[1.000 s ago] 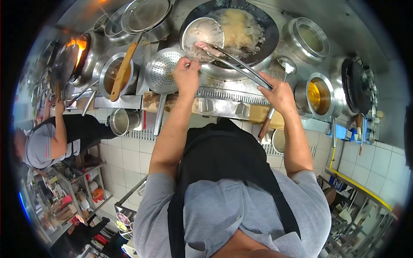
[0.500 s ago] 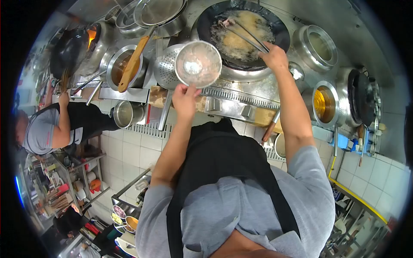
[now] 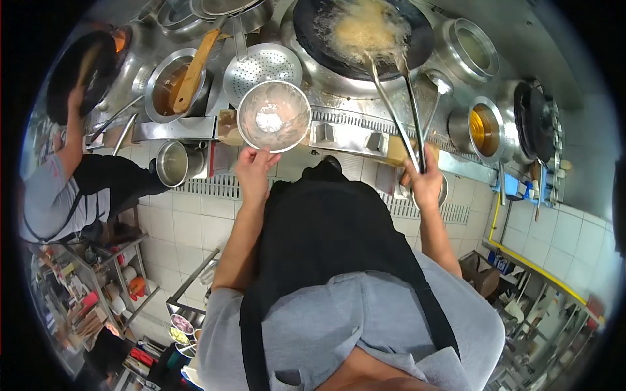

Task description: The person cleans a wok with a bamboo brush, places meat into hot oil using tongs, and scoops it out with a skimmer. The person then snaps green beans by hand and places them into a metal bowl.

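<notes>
My left hand (image 3: 254, 173) grips the near rim of a metal bowl (image 3: 274, 116), whose inside is smeared with pale residue. My right hand (image 3: 425, 182) is closed round the rear end of long metal tongs (image 3: 392, 112). The tongs' two arms stand apart, and their tips reach the near side of a large black wok (image 3: 312, 42). Inside the wok, oil bubbles under yellowish foam (image 3: 368, 29); any food in it cannot be made out. A perforated strainer (image 3: 262, 68) lies just behind the bowl.
A ladle (image 3: 439, 82) rests right of the wok. Pots of oil stand at right (image 3: 484, 130) and left (image 3: 171, 91), a wooden-handled strainer (image 3: 197, 70) lying across the left one. At far left a co-worker (image 3: 65, 186) works at another wok (image 3: 62, 85) near a flame.
My right hand has drawn back toward me with the tongs, which have spread apart. The meat-like piece at their tips is out of sight. The bowl has moved left and nearer.
</notes>
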The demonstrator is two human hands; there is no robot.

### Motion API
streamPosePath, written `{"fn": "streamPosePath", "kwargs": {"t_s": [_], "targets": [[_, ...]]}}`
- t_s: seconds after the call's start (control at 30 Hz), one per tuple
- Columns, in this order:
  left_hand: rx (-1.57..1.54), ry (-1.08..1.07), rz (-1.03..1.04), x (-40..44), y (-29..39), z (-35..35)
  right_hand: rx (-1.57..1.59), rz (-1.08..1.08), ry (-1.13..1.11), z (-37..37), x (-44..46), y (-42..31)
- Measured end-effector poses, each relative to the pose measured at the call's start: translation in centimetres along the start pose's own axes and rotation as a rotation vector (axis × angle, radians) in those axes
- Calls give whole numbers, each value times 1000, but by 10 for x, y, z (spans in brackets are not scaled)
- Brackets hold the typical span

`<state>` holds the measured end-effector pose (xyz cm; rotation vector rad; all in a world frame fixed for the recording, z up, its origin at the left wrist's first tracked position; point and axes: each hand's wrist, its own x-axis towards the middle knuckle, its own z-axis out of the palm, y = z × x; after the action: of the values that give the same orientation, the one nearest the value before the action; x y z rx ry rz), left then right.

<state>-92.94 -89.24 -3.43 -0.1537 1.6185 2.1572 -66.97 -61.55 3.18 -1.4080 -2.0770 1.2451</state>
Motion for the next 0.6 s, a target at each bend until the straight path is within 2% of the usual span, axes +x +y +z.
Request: {"fn": "streamPosePath", "kwargs": {"t_s": [0.07, 0.1, 0.13, 0.23, 0.27, 0.33, 0.43, 0.53, 0.6], "targets": [[-11, -78, -18, 1, -2, -9, 110, -22, 30, 8, -41, 25], [-9, -103, -33, 2, -5, -12, 41, -93, 82, 12, -57, 41], [-9, -126, -49, 2, -7, -15, -47, -36, 87, 17, -72, 46], [-26, -175, -79, -1, -11, -21, -103, -75, 106, 42, -91, 37], [-27, -176, -85, -3, -13, -23, -131, -152, 133, 54, -85, 42], [-19, -178, -96, -7, -13, -29, -232, 57, 29, 71, -68, 15], [-37, -188, -67, -17, -11, -38, -287, -124, 28, 111, -10, 43], [-3, -108, -32, -27, -9, -53, -311, -149, 30, 138, 40, 36], [-11, -19, -8, -37, -3, -61, -271, -311, -9, 148, 57, 31]]}}
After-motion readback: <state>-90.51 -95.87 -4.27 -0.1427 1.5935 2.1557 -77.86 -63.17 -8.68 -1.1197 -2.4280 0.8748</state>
